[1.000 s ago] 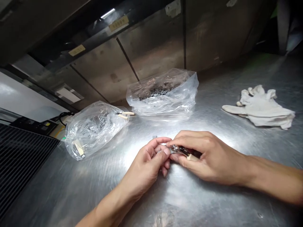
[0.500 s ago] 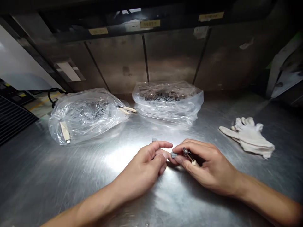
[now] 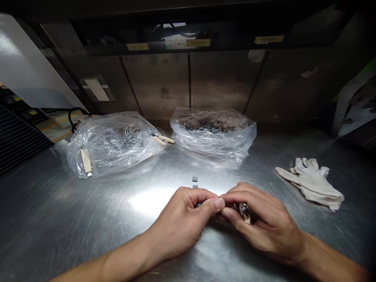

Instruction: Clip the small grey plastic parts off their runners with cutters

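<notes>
Well, a stainless steel bench [image 3: 53, 207] carries two clear plastic bags of small grey pieces, the left bag [image 3: 96, 156] and the right bag [image 3: 232, 145], with one white cloth glove [image 3: 313, 182] to the right of both bags. Two loose grey pieces [image 3: 194, 179] lie in front of the bags, just beyond the two hands, which are close together. The right hand [image 3: 261, 223] is curled around one small metal clip [image 3: 243, 208] with a cream tip, while the curled left hand [image 3: 179, 221] hides whether it holds anything.
</notes>
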{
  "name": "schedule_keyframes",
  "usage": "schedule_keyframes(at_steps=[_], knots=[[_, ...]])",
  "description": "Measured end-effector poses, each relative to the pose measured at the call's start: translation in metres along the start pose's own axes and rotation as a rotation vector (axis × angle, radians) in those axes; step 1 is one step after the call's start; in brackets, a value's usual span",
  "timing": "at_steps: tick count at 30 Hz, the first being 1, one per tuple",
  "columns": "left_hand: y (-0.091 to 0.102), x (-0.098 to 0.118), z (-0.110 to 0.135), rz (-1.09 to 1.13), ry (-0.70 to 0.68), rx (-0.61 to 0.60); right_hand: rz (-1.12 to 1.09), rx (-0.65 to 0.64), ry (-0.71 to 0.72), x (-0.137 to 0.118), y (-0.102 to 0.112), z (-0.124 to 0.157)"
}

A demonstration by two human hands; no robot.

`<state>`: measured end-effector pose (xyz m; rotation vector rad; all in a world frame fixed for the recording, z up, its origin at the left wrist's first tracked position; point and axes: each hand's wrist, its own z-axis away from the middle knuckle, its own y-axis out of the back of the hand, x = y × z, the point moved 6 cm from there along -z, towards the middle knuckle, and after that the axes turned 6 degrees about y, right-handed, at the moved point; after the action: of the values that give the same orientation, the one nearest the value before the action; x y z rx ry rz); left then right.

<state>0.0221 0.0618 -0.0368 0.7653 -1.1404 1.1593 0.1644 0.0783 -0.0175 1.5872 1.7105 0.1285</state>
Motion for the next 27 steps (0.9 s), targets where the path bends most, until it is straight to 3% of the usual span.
schedule_keyframes(at_steps=[4,14,20,27], knots=[[-0.0020,-0.0005,0.0007,-0.004,-0.008,0.027,0.007,0.009,-0.025,0.0028,-0.0013,0.0039],[-0.0040,-0.0045,0.0002,-0.016,0.062,-0.063,-0.064,0.016,0.021,0.0071,0.0000,0.0056],[-0.0024,-0.0075,-0.0011,0.000,0.094,-0.059,-0.060,0.009,0.020,0.0084,-0.0023,0.0056],[0.0001,-0.0066,-0.0025,-0.072,0.032,-0.029,-0.072,-0.007,0.040,0.0041,-0.0024,0.0039]])
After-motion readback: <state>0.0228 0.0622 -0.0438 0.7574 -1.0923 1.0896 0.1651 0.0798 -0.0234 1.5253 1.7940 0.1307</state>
